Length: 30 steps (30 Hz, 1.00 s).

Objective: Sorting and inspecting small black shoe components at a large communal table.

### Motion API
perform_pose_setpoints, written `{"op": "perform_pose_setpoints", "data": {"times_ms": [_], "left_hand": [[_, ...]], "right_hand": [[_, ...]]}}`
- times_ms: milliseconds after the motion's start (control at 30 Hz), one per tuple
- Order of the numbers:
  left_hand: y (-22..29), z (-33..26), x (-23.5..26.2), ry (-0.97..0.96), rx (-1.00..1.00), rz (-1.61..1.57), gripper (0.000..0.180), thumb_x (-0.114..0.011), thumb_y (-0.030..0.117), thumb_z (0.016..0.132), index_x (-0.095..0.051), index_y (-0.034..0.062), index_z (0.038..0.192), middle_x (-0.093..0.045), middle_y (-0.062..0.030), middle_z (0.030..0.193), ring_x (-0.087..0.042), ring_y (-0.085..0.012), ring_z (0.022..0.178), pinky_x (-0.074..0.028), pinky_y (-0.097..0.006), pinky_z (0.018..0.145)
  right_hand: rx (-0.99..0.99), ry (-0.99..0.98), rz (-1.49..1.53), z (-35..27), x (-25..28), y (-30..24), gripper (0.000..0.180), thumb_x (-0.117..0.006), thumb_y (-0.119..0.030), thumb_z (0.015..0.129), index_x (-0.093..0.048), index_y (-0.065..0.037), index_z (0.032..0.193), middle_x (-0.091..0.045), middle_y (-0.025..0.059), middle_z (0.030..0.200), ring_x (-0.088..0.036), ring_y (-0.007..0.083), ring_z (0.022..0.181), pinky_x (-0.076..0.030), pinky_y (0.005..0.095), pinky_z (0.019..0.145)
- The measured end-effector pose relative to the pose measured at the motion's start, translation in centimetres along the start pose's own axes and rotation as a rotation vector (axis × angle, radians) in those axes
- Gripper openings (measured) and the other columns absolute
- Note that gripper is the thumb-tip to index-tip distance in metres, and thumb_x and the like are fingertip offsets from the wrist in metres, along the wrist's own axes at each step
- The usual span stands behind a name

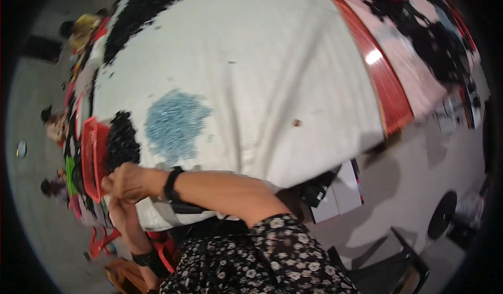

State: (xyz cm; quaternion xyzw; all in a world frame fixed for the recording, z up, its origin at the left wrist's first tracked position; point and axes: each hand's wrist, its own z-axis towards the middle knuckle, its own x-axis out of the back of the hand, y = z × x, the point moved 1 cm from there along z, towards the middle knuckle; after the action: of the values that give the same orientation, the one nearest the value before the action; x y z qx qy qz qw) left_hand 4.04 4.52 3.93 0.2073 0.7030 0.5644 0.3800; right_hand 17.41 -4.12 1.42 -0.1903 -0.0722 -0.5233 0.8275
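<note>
Two hands meet at the lower left of the view, both at the near edge of a red plastic basket; the right hand, reaching across the body with a dark band at its wrist, has its fingers curled shut on the basket's lower rim; the left hand, coming up from below with a dark wristband of its own, sits just under the right one and appears to press against the same corner, though whether it truly grips I cannot tell, since the right hand covers its fingers. Nearest of all is the floral sleeve of the right arm.

The basket stands tilted on edge, its long axis running up and away from the hands, its open face turned toward a heap of small black pieces that touches it on the right; so the basket lies straight above the grip, and the right hand is the nearer and firmer hold.

Just beyond the black heap lies a patch of pale blue pieces on the white tabletop; farther off, a long band of black pieces follows the table's far left edge; a red rim bounds the table to the right.
</note>
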Motion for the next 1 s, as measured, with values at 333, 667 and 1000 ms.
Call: {"op": "perform_pose_setpoints", "data": {"times_ms": [333, 667, 1000], "left_hand": [[1.1, -2.6, 1.3, 0.334, -0.022, -0.114, 0.007, -0.058, 0.011, 0.084, -0.055, 0.0048, 0.083, -0.058, -0.0062, 0.075, -0.054, -0.0137, 0.067, -0.045, -0.026, 0.066], [1.2, -4.3, 6.9, 0.492, -0.025, -0.261, 0.012, -0.060, 0.015, 0.084, -0.053, 0.0064, 0.080, -0.050, -0.0019, 0.066, -0.048, -0.0111, 0.062, -0.037, -0.026, 0.059], [1.6, -3.9, 7.8, 0.594, -0.124, -0.354, 0.007, -0.056, 0.005, 0.085, -0.054, 0.0012, 0.080, -0.052, -0.0044, 0.067, -0.049, -0.0115, 0.060, -0.040, -0.023, 0.055]], "right_hand": [[-0.315, -0.173, 0.177, 1.8, 3.6, 2.7, 0.017, -0.056, -0.018, 0.081, -0.045, -0.004, 0.082, -0.057, 0.0111, 0.070, -0.060, 0.0300, 0.064, -0.047, 0.0394, 0.051], [-0.508, -0.798, 0.198, 3.6, 6.7, 3.2, 0.011, -0.051, -0.009, 0.075, -0.049, -0.004, 0.084, -0.058, 0.0164, 0.073, -0.058, 0.0357, 0.072, -0.045, 0.0449, 0.064], [-0.324, -1.182, 0.191, 0.3, 4.0, -1.0, 0.007, -0.050, -0.004, 0.074, -0.049, 0.000, 0.080, -0.054, 0.0165, 0.074, -0.056, 0.0354, 0.074, -0.045, 0.0414, 0.064]]}}
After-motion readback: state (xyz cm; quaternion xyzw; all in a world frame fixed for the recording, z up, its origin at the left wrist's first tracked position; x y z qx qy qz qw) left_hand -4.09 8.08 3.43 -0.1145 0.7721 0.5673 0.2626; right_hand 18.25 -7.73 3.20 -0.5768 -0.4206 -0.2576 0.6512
